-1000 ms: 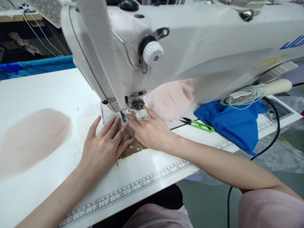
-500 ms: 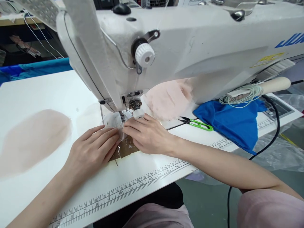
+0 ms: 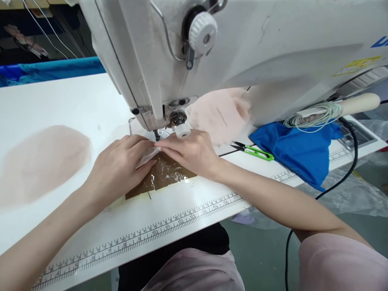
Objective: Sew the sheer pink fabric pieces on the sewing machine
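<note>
A small piece of sheer white fabric (image 3: 149,156) is pinched between my two hands, just in front of the presser foot (image 3: 157,135) of a white sewing machine (image 3: 273,52). My left hand (image 3: 123,165) has its fingers closed on the fabric's left part. From the other side, my right hand (image 3: 194,155) grips it with thumb and fingertips, close to the left hand's fingertips. Much of the fabric is hidden by the fingers. Beneath both hands lies a brown taped patch (image 3: 169,169) on the white table (image 3: 121,222).
Sheer pale pink fabric pieces lie at left (image 3: 48,161) and behind my right hand (image 3: 218,113). Green thread snips (image 3: 257,152) rest beside a blue cloth (image 3: 297,149), which has a coil of pale cord (image 3: 315,115) above it. A printed ruler (image 3: 157,232) runs along the table's front edge.
The fabric has come out from around the presser foot toward me, and my fingers have gone from lying flat over it to pinching it. The camera view has moved closer.
</note>
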{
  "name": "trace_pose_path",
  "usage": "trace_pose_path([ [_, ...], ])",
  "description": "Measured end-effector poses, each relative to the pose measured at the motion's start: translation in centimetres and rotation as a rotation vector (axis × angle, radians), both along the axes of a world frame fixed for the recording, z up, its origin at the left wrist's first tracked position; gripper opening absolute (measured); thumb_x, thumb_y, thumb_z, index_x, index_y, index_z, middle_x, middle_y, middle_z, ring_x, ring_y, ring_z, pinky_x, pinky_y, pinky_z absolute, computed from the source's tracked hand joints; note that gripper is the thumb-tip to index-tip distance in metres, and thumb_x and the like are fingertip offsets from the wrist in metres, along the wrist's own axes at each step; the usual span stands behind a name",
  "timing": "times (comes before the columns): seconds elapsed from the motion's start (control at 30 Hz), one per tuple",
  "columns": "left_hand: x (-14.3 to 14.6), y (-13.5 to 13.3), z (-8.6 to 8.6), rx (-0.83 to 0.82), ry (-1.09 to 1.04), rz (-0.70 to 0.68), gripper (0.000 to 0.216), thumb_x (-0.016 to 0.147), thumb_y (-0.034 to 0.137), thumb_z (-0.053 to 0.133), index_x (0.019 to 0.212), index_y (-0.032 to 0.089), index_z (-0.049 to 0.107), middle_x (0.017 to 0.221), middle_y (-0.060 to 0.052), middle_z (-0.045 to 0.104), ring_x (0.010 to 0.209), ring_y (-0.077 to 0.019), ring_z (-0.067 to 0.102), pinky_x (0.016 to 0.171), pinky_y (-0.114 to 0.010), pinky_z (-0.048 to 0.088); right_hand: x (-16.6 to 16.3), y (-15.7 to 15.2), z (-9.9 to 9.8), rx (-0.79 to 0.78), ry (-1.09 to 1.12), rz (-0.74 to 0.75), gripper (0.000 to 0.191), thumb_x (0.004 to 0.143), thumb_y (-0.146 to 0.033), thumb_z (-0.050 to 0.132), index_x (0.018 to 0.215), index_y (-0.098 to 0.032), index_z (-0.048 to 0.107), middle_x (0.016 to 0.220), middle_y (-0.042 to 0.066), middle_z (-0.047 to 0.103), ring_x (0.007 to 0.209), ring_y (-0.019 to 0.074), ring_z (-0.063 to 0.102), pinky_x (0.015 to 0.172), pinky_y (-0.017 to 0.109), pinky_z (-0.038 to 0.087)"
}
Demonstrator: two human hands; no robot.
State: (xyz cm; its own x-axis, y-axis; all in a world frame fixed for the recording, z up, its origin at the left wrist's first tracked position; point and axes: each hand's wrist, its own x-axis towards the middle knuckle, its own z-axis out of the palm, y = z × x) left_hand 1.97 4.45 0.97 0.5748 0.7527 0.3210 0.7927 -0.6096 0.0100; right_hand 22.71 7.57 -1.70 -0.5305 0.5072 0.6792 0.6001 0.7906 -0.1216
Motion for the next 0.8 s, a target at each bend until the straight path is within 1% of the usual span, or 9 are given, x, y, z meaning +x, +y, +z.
trace_pose_path([
  [0.07,0.4,0.8,-0.5,-0.045,-0.038,0.014,0.027,0.094,0.039,0.049,0.105,0.019,0.064,0.101,-0.007,0.069,0.088,-0.0252,0.063,0.071,-0.04,0.049,0.0,0.2,0.0,-0.047,0.036,-0.045,0.028,0.1,-0.031,0.05,0.095,-0.024,0.077,0.065,-0.005,0.069,0.055,0.0081,0.058,0.053,0.022,0.037],
  [0.2,1.5,1.5,-1.5,0.045,-0.1,0.122,0.029,0.093,0.046,0.051,0.093,0.022,0.067,0.09,-0.004,0.069,0.082,-0.0233,0.061,0.075,-0.041,0.046,-0.1,0.2,-0.1,-0.149,0.035,-0.103,0.026,0.098,-0.037,0.055,0.096,-0.025,0.078,0.064,-0.004,0.068,0.055,0.0082,0.058,0.052,0.022,0.034],
  [0.27,1.9,1.5,-1.8,0.091,-0.104,0.167,0.028,0.092,0.044,0.051,0.086,0.022,0.067,0.086,-0.005,0.069,0.081,-0.0235,0.06,0.077,-0.042,0.044,-0.1,0.2,0.0,-0.163,0.039,-0.11,0.026,0.098,-0.038,0.055,0.096,-0.025,0.078,0.063,-0.004,0.068,0.055,0.0084,0.057,0.052,0.022,0.034],
  [0.33,2.0,1.6,-2.0,0.097,-0.103,0.181,0.024,0.092,0.037,0.05,0.081,0.022,0.066,0.082,-0.004,0.068,0.081,-0.0235,0.06,0.078,-0.042,0.044,-0.2,0.2,0.0,-0.159,0.051,-0.112,0.026,0.098,-0.037,0.055,0.096,-0.026,0.078,0.063,-0.005,0.068,0.054,0.0086,0.057,0.052,0.023,0.033],
  [0.43,1.9,1.6,-2.1,0.095,-0.107,0.166,0.022,0.093,0.03,0.048,0.079,0.025,0.065,0.082,-0.002,0.069,0.08,-0.0227,0.06,0.076,-0.04,0.043,-0.2,0.1,0.1,-0.179,0.047,-0.117,0.027,0.098,-0.039,0.054,0.096,-0.027,0.078,0.062,-0.005,0.068,0.054,0.0089,0.057,0.052,0.022,0.033],
  [0.6,1.7,1.7,-1.7,0.131,-0.079,0.119,0.021,0.093,0.038,0.052,0.087,0.026,0.068,0.09,-0.003,0.072,0.085,-0.0249,0.063,0.082,-0.044,0.044,-0.4,0.0,0.3,-0.224,0.03,-0.13,0.028,0.098,-0.04,0.053,0.096,-0.026,0.078,0.063,-0.005,0.069,0.056,0.0091,0.06,0.053,0.022,0.034],
  [0.67,1.6,1.7,-1.6,0.166,-0.062,0.109,0.021,0.094,0.036,0.052,0.085,0.026,0.067,0.09,-0.003,0.072,0.086,-0.0246,0.063,0.083,-0.045,0.045,-0.4,-0.1,0.3,-0.232,0.048,-0.123,0.028,0.098,-0.039,0.054,0.096,-0.025,0.077,0.065,-0.004,0.07,0.056,0.0089,0.061,0.053,0.022,0.035],
  [0.73,1.1,1.7,-1.4,0.206,-0.018,0.074,0.022,0.095,0.03,0.049,0.082,0.027,0.067,0.09,-0.002,0.073,0.086,-0.0235,0.064,0.083,-0.044,0.046,-0.3,-0.3,0.2,-0.236,0.064,-0.081,0.028,0.099,-0.038,0.052,0.095,-0.024,0.077,0.067,-0.004,0.072,0.058,0.009,0.063,0.053,0.021,0.037],
  [0.8,0.5,1.6,-1.3,0.25,0.048,-0.006,0.019,0.095,0.026,0.051,0.085,0.028,0.067,0.091,-0.001,0.073,0.087,-0.0235,0.065,0.081,-0.043,0.047,-0.2,-0.7,0.1,-0.242,0.04,-0.003,0.029,0.1,-0.036,0.051,0.094,-0.022,0.076,0.073,-0.003,0.074,0.063,0.0097,0.066,0.057,0.021,0.043],
])
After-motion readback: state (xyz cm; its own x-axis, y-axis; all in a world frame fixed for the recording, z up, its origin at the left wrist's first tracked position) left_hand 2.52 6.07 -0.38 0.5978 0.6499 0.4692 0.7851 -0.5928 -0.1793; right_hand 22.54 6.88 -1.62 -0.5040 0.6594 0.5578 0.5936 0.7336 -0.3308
